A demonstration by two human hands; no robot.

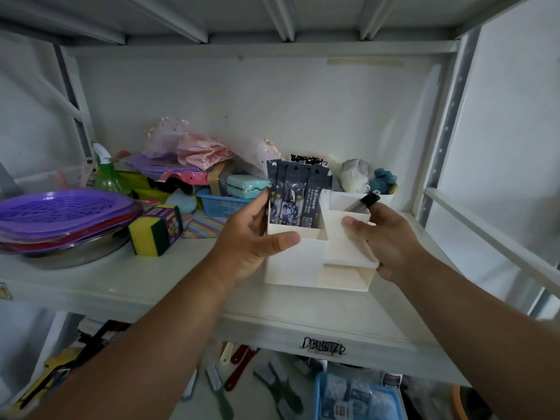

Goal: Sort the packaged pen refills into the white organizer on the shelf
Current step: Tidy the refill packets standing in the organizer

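The white organizer stands on the shelf, stepped in tiers, with dark packaged pen refills upright in its tall back-left compartment. The left hand grips its left side, thumb across the front wall. The right hand holds the right side, fingers curled behind, thumb on the middle tier.

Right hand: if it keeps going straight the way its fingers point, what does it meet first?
The right hand points up-left across the white organizer. It would probably meet the organizer's divider walls first, then the packaged pen refills standing in the tall back-left compartment; depth is unclear.
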